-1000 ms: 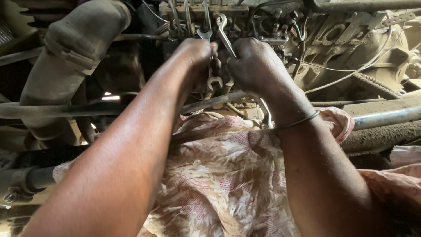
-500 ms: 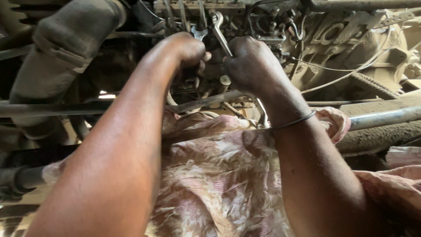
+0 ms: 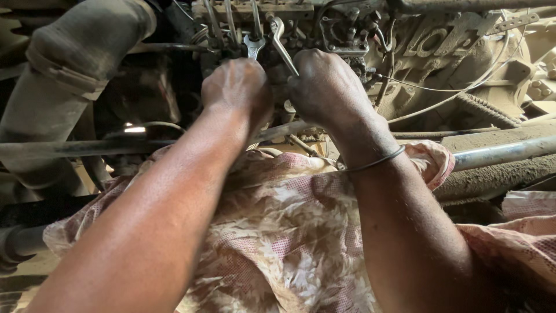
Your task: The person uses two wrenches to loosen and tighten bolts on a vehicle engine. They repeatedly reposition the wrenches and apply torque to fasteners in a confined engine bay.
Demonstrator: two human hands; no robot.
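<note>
1. The left hand [image 3: 238, 87] is up near the 12 o'clock part of the view, a bit to the left. It is curled shut around the handle of a wrench [image 3: 253, 45].
2. The open end of that wrench sticks up just above the left hand. It sits among the thin metal pipes [image 3: 231, 23] of the engine [image 3: 440, 52].
3. The right hand [image 3: 327, 87] is just beside the left hand, at its 3 o'clock side. It is curled shut around a second wrench [image 3: 282, 43].
4. The second wrench leans from the right hand up toward 11 o'clock. Its ring end is near the top of the first wrench.
5. The two hands are close but a small gap shows between them.
6. A thin dark band [image 3: 376, 162] goes around the right wrist.
7. A big dusty hose [image 3: 75, 64] runs from 11 o'clock down the left side toward 9 o'clock.
8. A long metal rod [image 3: 69, 148] lies across the view at 9 o'clock, under the left arm.
9. A pale pipe [image 3: 504, 152] lies at 3 o'clock, well apart from the hands.
10. A thin wire [image 3: 463, 90] curves over the engine at 2 o'clock.
11. A pink and cream cloth [image 3: 278, 232] with a leaf pattern lies under both arms, from the middle down to 6 o'clock.
12. The engine is brown with dirt and fills the top from 12 to 2 o'clock.
</note>
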